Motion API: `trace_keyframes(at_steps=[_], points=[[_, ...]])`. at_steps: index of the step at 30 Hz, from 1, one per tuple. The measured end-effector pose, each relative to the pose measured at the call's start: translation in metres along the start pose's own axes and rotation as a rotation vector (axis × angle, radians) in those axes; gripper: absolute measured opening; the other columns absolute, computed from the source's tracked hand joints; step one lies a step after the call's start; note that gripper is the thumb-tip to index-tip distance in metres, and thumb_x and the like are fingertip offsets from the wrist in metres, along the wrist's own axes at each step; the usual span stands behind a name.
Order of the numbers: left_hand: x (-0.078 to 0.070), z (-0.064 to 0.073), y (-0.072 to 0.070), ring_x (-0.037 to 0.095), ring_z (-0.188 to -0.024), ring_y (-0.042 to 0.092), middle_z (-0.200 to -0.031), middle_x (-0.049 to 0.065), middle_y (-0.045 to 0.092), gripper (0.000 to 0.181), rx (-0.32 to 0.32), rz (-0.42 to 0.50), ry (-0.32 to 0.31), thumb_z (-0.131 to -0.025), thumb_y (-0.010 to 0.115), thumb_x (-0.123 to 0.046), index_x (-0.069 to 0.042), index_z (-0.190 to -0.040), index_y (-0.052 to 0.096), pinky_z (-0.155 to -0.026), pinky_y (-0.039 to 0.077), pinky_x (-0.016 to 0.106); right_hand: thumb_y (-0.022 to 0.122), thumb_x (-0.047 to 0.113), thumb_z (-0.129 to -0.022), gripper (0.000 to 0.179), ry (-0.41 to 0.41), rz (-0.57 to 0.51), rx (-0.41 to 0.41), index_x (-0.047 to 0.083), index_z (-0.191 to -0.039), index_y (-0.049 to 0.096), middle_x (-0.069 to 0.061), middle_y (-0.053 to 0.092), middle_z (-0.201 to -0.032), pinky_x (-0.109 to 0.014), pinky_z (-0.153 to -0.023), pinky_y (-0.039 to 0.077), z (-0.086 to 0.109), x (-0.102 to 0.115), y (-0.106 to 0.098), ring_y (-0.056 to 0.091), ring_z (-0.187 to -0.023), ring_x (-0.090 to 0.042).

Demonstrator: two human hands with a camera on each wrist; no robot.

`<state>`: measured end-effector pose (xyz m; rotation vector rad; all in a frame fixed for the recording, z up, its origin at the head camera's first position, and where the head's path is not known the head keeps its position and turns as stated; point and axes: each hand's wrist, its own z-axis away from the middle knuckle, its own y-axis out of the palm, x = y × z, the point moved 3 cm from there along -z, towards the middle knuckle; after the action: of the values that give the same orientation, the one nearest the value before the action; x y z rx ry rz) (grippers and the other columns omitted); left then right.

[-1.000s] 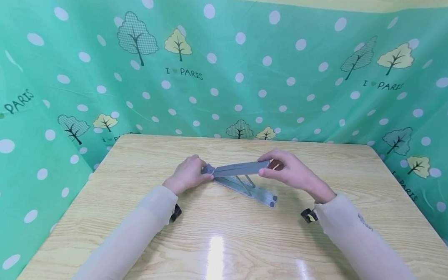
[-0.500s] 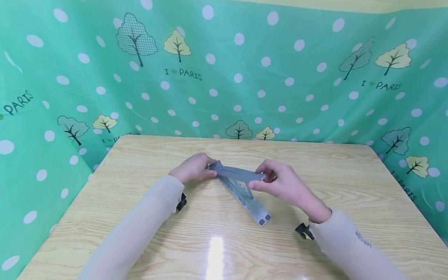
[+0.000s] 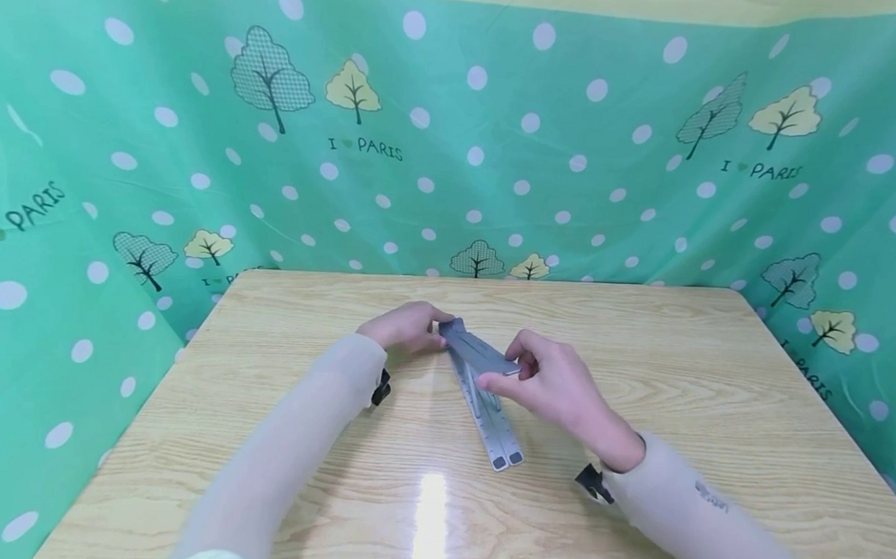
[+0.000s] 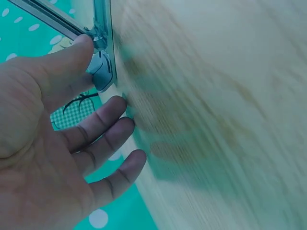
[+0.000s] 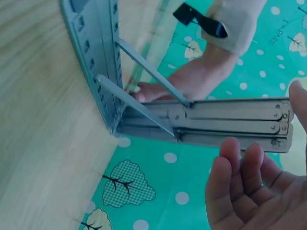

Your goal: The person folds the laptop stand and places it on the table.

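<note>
A grey metal folding laptop stand (image 3: 481, 353) is spread into a narrow V on the table, its hinge end pointing away. Its slotted base bars (image 3: 492, 431) lie on the wood, with dark pads at the near end. My left hand (image 3: 408, 326) pinches the hinge end between thumb and index finger; its other fingers extend near the tabletop in the left wrist view. My right hand (image 3: 556, 391) holds the raised end of the upper bars between thumb and fingers. Two thin struts (image 5: 148, 69) join upper bars and base in the right wrist view.
The light wood table (image 3: 319, 491) reaches back to a green dotted curtain (image 3: 439, 129) printed with trees. A black strap buckle (image 3: 593, 484) hangs at the right wrist, and another (image 3: 381, 387) at the left.
The stand has swung round so its near end points more toward me. Both hands turned with it, the left moving right and the right coming left and nearer.
</note>
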<state>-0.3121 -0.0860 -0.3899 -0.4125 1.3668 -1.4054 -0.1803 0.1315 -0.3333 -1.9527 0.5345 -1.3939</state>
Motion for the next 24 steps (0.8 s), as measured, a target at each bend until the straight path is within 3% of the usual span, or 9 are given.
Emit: trace_keyframes(at_steps=[11, 17, 24], points=[[-0.012, -0.011, 0.000, 0.018, -0.093, 0.054, -0.129, 0.006, 0.056, 0.058, 0.032, 0.039, 0.007, -0.092, 0.063, -0.023, -0.022, -0.146, 0.042, -0.090, 0.045, 0.037, 0.075, 0.063, -0.069, 0.052, 0.081, -0.014, -0.033, 0.017, -0.088, 0.060, 0.000, 0.052, -0.066, -0.028, -0.047, 0.039, 0.003, 0.002, 0.004, 0.047, -0.055, -0.015], [-0.007, -0.010, 0.003, 0.018, -0.081, 0.057, -0.105, 0.005, 0.061, 0.059, 0.002, 0.134, 0.010, -0.091, 0.065, -0.022, -0.014, -0.145, 0.043, -0.073, 0.050, 0.032, 0.075, 0.057, -0.073, 0.048, 0.060, -0.103, 0.019, 0.016, -0.093, 0.061, 0.000, 0.057, -0.075, -0.030, -0.056, 0.046, 0.003, -0.004, 0.000, 0.053, -0.068, -0.017], [-0.001, -0.008, 0.005, 0.017, -0.084, 0.059, -0.103, 0.004, 0.062, 0.060, -0.029, 0.197, -0.011, -0.089, 0.067, -0.028, -0.010, -0.142, 0.045, -0.072, 0.050, 0.030, 0.073, 0.051, -0.079, 0.041, 0.034, -0.115, 0.066, 0.016, -0.100, 0.065, 0.001, 0.060, -0.082, -0.032, -0.065, 0.050, 0.004, -0.013, -0.008, 0.057, -0.075, -0.017]])
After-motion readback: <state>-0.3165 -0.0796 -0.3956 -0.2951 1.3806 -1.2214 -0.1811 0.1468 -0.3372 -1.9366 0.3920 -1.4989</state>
